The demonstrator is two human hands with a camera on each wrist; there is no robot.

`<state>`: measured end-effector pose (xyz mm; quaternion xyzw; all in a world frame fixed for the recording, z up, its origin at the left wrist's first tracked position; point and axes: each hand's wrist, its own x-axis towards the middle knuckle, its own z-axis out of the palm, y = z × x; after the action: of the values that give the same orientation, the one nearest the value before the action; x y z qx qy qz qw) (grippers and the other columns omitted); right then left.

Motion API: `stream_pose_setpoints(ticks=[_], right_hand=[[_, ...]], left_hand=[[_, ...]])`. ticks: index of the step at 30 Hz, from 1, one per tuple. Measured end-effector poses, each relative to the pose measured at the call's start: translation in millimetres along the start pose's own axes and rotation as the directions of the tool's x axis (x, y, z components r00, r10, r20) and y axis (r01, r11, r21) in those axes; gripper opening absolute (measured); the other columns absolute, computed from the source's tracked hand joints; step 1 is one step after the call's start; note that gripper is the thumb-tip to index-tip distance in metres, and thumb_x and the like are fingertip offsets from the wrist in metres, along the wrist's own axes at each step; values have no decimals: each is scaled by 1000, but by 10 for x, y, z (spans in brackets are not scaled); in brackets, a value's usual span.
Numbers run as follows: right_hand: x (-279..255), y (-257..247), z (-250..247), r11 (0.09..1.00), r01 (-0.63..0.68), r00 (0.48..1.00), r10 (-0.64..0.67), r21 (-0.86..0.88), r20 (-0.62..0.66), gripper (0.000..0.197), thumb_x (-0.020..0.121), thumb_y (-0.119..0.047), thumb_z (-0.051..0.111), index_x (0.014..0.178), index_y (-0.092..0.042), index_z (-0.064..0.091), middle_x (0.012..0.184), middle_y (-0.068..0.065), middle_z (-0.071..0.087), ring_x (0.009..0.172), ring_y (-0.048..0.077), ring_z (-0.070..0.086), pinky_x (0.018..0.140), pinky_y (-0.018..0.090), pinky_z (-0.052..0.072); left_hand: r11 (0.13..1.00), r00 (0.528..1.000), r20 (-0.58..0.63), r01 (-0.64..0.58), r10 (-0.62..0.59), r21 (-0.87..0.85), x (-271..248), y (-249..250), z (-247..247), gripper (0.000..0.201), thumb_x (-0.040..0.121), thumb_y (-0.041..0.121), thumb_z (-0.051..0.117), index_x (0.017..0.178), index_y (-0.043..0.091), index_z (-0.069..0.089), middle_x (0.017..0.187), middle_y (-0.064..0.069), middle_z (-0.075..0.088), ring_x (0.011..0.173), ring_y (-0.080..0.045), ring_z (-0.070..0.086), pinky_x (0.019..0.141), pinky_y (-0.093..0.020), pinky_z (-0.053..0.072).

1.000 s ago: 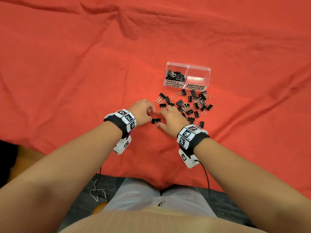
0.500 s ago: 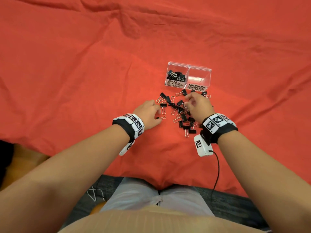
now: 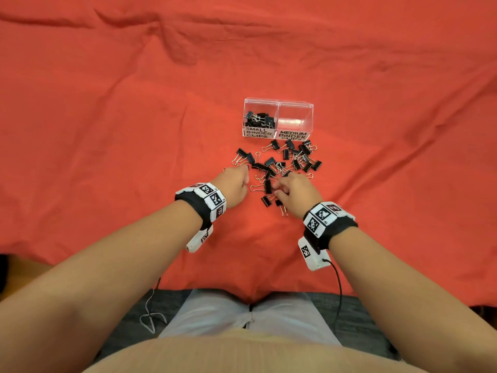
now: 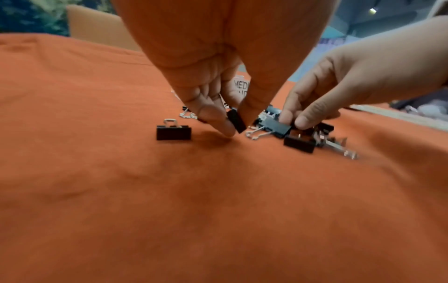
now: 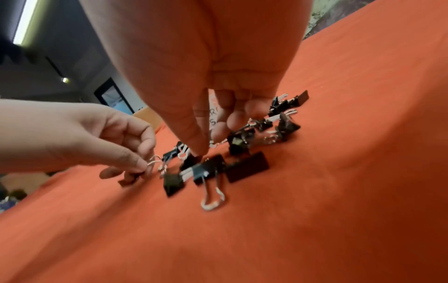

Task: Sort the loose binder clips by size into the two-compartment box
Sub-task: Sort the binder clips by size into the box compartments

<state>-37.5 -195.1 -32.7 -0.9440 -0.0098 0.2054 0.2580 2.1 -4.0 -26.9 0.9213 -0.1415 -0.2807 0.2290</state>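
Both hands are working lower in the pile than half a second ago: the right hand [image 3: 295, 191] is pulling back from near the box toward the pile's near edge, and the left hand [image 3: 234, 184] is reaching farther up its left side. A red cloth [image 3: 107, 117] is covering the counter. At the pile's far edge the clear two-compartment box [image 3: 278, 103] is sitting, small clips filling its left compartment. Loose binder clips [image 3: 293, 157] are lying scattered between box and hands. Left fingers [image 4: 218, 118] are pinching one small black clip [image 4: 236, 120] against the cloth. Right fingers [image 4: 303, 120] are gripping a larger clip [image 4: 276, 125] in the pile.
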Motion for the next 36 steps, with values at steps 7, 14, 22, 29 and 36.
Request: stream_pose_setpoints(ticks=[7,14,22,29,36], right_hand=[[-71,284,-348,957,-169,963,211,236,-170,14,86,-9,55,90,-16,66,81,1,61,71,15,55,65,21,40],[-167,431,-266,967,-202,967,222,153,-126,13,80,-8,59,88,-16,64,83,0,56,76,17,53,71,25,41],[-131,389,-274,969,-138,973,172,206,-155,16,81,-6,55,93,-13,64,85,3,59,77,16,52,72,26,41],[-143,387,-189,980,-151,987,157,130,-39,10,78,-20,68,85,-18,62,80,-2,55,74,16,52,68,28,43],[-68,543,-488,965,-219,966,235,144,-105,11,81,-15,64,92,-16,64,83,2,59,77,18,55,74,29,47]], left_hand=[[991,991,-100,73,-84,-113,71,232,-51,18,92,10,38,107,11,47,78,-2,55,67,-24,53,64,-31,39],[996,998,22,-61,59,70,153,431,177,19,98,26,41,103,13,53,109,-7,52,87,-26,58,80,-39,50],[992,999,-37,20,-15,127,148,329,89,14,85,15,51,98,18,52,108,-6,53,94,-29,58,81,-39,50],[983,994,30,-104,101,149,154,551,234,23,89,33,57,110,26,57,110,-2,51,97,-24,60,78,-36,50],[955,990,39,-141,135,261,192,604,337,26,93,32,55,118,23,57,119,-6,51,104,-28,60,76,-37,49]])
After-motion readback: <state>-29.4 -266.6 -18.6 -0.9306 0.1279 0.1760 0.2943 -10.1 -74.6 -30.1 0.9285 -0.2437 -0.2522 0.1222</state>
